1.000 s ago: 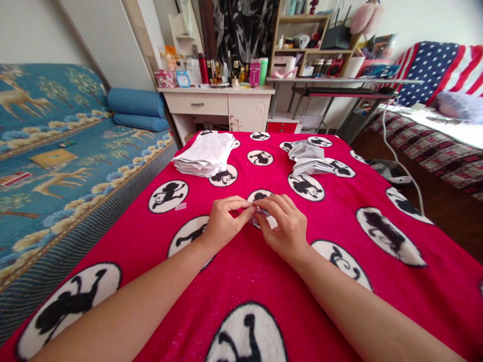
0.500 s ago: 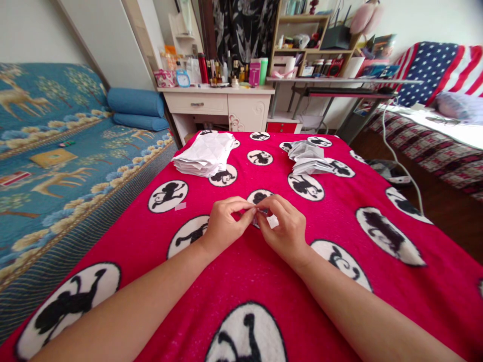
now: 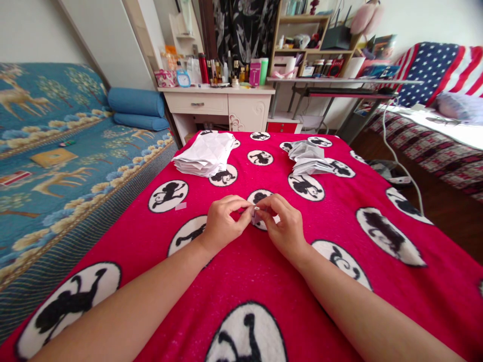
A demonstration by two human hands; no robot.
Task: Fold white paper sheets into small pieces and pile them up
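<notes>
Over the middle of the red blanket (image 3: 230, 306), my left hand (image 3: 226, 221) pinches the left edge of a small see-through piece (image 3: 256, 217) between thumb and forefinger. Opposite it, my right hand (image 3: 284, 223) closes thumb and forefinger on the same piece. The fingertips are close together with a narrow gap between them. The piece looks like thin clear film with a whitish top edge; fingers cover much of it, and its kind is too small to tell. A small pale rectangle (image 3: 181, 205) lies flat on the blanket to the left.
Toward the far edge are a thick stack of white folded paper (image 3: 206, 153) on the left and a looser grey-white folded pile (image 3: 310, 158) on the right. Beyond stand a white dresser (image 3: 215, 103) and a desk (image 3: 339, 80). A blue sofa (image 3: 75, 146) borders the left.
My fingertips have drawn slightly apart, so more of the small see-through piece shows between them. My right hand has shifted a little to the left. The papers have not moved.
</notes>
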